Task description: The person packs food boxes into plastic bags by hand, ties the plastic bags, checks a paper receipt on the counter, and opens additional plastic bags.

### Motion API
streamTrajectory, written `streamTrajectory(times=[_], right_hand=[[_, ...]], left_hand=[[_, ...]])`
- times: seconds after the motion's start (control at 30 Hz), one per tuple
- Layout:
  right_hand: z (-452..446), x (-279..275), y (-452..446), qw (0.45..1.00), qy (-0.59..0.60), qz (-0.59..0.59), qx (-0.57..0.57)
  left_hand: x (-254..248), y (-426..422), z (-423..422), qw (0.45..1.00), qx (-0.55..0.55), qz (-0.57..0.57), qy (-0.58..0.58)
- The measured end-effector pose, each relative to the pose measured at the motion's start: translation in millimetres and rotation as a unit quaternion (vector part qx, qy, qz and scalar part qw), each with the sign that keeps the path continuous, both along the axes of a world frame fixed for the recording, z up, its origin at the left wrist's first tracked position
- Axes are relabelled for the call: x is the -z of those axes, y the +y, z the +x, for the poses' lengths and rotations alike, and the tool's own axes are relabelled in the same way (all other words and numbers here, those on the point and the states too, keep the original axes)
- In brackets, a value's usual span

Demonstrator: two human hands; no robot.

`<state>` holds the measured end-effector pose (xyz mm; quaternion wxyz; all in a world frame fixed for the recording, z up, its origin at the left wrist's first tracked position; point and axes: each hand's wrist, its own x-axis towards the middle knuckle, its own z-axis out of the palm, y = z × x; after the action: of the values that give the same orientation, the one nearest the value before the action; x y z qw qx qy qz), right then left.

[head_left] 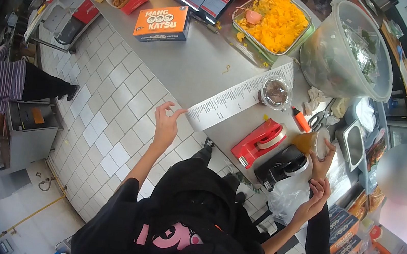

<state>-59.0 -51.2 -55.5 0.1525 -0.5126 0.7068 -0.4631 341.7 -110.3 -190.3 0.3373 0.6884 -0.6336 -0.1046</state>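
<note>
Receipt: a long printed strip [230, 99] is laid slantwise on the steel counter [197, 59], its near end at the counter's edge.
Left hand: thumb and forefinger of the left hand [165, 123] are held at the strip's near corner; whether paper is pinched cannot be told.
Cup: the strip is partly covered by a lidded cup [276, 93].
Dispensers: a red tape dispenser [259, 140] and a black dispenser [278, 170] are set side by side.
Right hand: the right hand [312, 205] is half curled near a co-worker's wrist; contact cannot be judged.
Co-worker's hand: an amber container [304, 142] is held by the co-worker's hand [322, 162].
</note>
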Motion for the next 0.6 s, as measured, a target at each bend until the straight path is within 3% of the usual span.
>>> streamTrajectory(times=[0.03,0.2,0.23,0.3,0.37,0.4,0.43,0.6], right_hand=[[-2.3,1.5,-0.3,1.0,0.0,0.001,-0.001],[-6.2,-8.1,1.8,1.0,0.019,0.0,-0.007],[-6.3,-11.8,3.5,1.0,0.024,0.007,-0.005],[-6.2,-19.4,5.6,0.999,0.035,0.02,0.001],[-0.2,-32.3,8.9,1.0,0.01,0.014,0.015],[-1.0,-36.2,14.7,0.999,0.019,0.024,0.019],[-3.0,-36.1,22.1,0.999,0.027,0.035,0.027],[-7.5,-24.0,49.1,0.997,-0.032,0.057,0.038]], left_hand=[[-1.8,-1.6,7.0,0.996,0.044,0.011,-0.076],[-44.3,-121.9,84.0,0.975,-0.011,-0.11,-0.192],[-58.5,-152.0,99.8,0.983,0.008,-0.056,-0.174],[-60.2,-215.3,144.7,0.936,0.119,-0.096,-0.317],[-43.3,-271.3,189.3,0.922,0.227,-0.059,-0.309],[-47.2,-281.5,191.9,0.937,0.291,0.025,-0.192],[-18.6,-312.6,228.9,0.897,0.279,0.124,-0.32],[7.0,-328.1,216.8,0.886,0.151,0.15,-0.412]])
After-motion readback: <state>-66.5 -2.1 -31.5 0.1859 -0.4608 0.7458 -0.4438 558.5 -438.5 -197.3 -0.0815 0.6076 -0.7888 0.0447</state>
